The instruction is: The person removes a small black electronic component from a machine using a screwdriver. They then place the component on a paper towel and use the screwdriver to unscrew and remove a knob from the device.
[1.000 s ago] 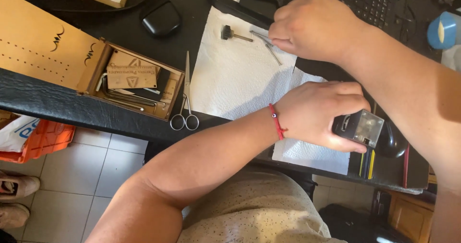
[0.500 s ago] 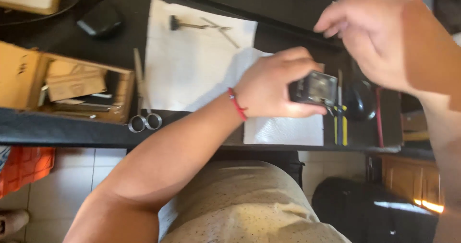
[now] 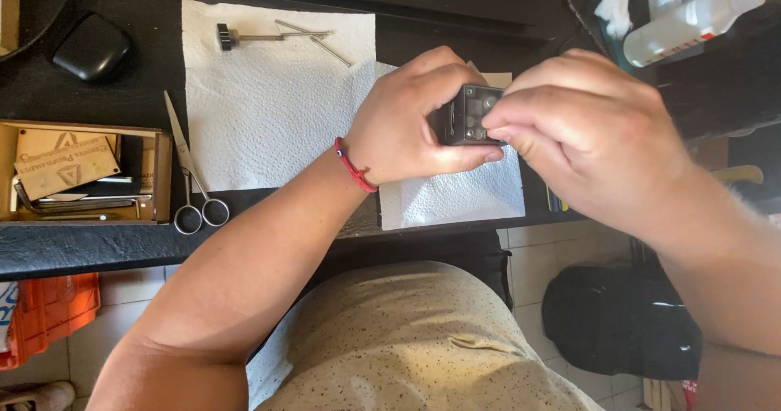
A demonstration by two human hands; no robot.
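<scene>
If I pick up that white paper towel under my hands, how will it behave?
The white paper towel would likely sag and fold, being a thin, soft, quilted sheet. It looks very light, so the small metal tool and pins lying on it would probably slide or roll off. It may tear if tugged.

We've got the block (image 3: 468,114) held between the left hand (image 3: 411,118) and right hand (image 3: 586,130), above the paper towel (image 3: 277,110). Pins (image 3: 301,35) lie on the towel's far edge. Left of the towel, scissors (image 3: 191,175); further left, an open box (image 3: 81,171). A bottle (image 3: 691,17) sits far right.
</scene>
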